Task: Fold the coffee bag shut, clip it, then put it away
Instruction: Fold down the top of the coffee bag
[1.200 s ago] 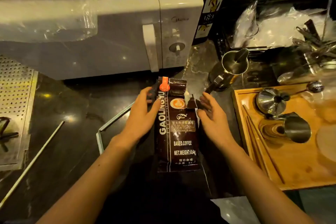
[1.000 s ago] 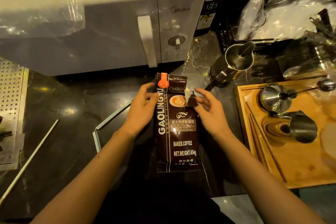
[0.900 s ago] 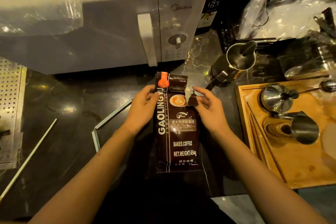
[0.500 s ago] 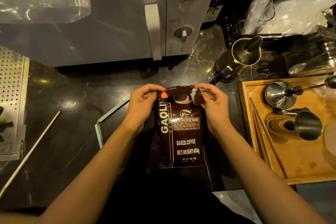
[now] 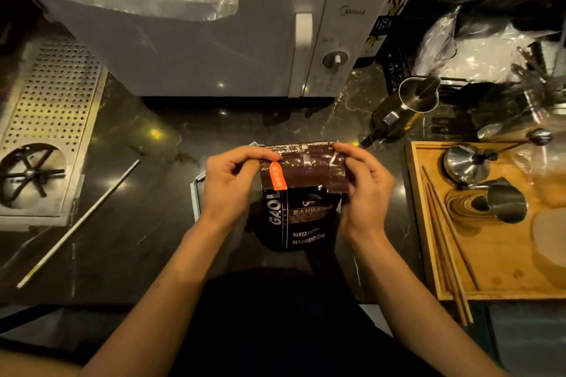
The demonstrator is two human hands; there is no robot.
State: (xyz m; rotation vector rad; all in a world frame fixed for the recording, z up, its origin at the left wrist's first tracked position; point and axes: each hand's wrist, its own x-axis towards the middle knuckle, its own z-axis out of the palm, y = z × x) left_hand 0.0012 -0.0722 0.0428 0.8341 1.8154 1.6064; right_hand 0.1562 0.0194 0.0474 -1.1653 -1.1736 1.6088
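Right now, in the head view, we are in the folding step: our left hand (image 5: 229, 184) and right hand (image 5: 364, 190) each pinch a top corner of the coffee bag (image 5: 301, 202), thumbs in front and fingers behind, with the top flap bent over towards us between the two grips. Below the grips the bag stands on the dark counter (image 5: 131, 223), its label facing us; an orange tag (image 5: 277, 176) hangs just inside the left pinch. We judge the fold begun but not pressed flat, and no clip is on it. Next we likely need to crease or roll the flap down, hold it with one hand, and fetch a clip, which we cannot pick out anywhere around the grips
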